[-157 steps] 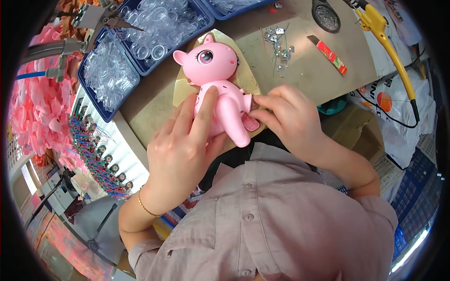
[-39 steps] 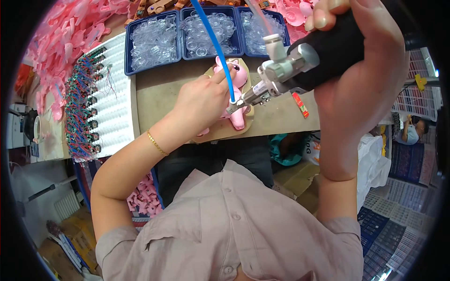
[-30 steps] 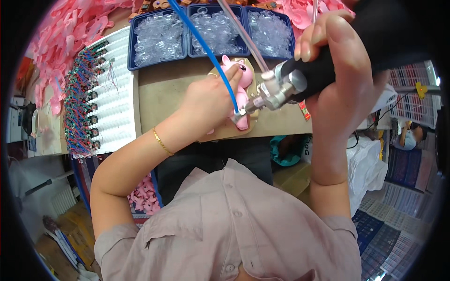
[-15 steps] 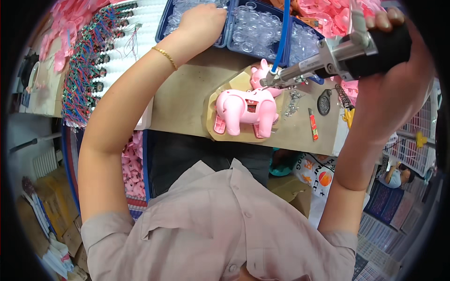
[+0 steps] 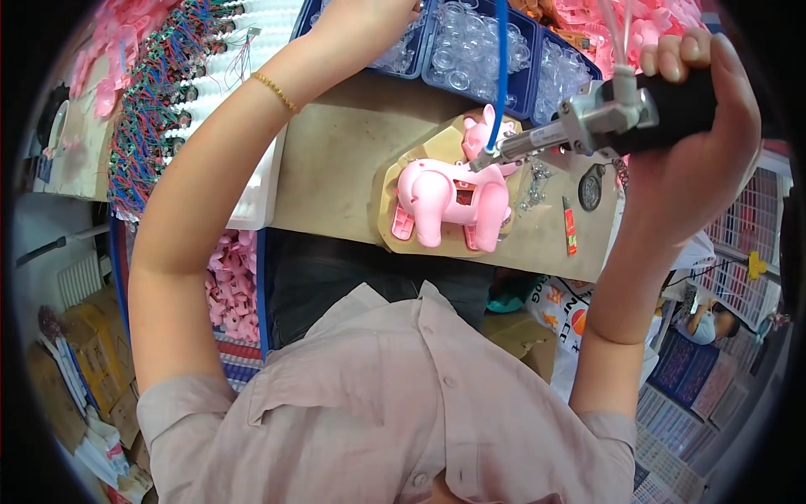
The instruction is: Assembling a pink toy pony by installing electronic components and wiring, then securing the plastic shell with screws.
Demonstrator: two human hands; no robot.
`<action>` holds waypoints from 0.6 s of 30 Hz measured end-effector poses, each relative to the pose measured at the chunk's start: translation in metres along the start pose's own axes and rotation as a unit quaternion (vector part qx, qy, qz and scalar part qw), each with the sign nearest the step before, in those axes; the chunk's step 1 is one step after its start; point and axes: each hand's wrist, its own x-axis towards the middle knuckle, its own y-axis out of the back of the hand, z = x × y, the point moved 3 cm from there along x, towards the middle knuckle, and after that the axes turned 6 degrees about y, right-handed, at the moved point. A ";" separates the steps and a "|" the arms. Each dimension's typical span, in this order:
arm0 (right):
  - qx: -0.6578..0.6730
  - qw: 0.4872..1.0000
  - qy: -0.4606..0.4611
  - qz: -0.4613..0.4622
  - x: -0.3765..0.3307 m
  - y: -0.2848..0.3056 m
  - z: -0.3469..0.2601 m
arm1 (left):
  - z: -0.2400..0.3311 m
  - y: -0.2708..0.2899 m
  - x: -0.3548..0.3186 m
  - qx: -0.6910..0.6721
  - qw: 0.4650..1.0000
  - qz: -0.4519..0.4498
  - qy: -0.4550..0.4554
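The pink toy animal (image 5: 430,206) lay in the yellowish holder (image 5: 386,195) on the tabletop (image 5: 323,160), its body opening (image 5: 464,193) exposed; its head pointed away from the person, toward the trays. The right hand (image 5: 705,160) had its grip closed round the black handle of the driver (image 5: 579,122); the metal nose (image 5: 522,146) extended at a slant to the upper back of the toy, just below the head; contact between tip and plastic could not be confirmed. The left hand (image 5: 361,23) was at the left blue tray (image 5: 417,74) of clear plastic parts (image 5: 400,55); its fingers were largely cut off by the upper edge, so the state of that grip could not be told.

For sound driver work, the following was judged advisable: the tip best seated squared to the surface, since a slanted nose could slip and mark the plastic; the toy best kept bedded in the holder, preferably steadied by a free hand, as the left hand was well apart from it; the blue hose (image 5: 501,67) best kept slack and off the toy's head; the loose metal pieces (image 5: 536,186) beside the holder best kept out from under it.
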 end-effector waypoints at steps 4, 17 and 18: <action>0.028 0.999 -0.025 -0.016 0.005 -0.003 0.007 | 0.016 0.028 -0.006 -0.039 0.970 -0.132 0.201; 0.031 0.999 0.008 -0.002 0.002 -0.050 -0.006 | 0.130 0.032 -0.176 -0.114 0.990 -0.079 0.022; 0.030 0.999 0.012 -0.001 0.001 -0.055 -0.010 | 0.134 0.027 -0.180 -0.095 0.993 -0.075 0.012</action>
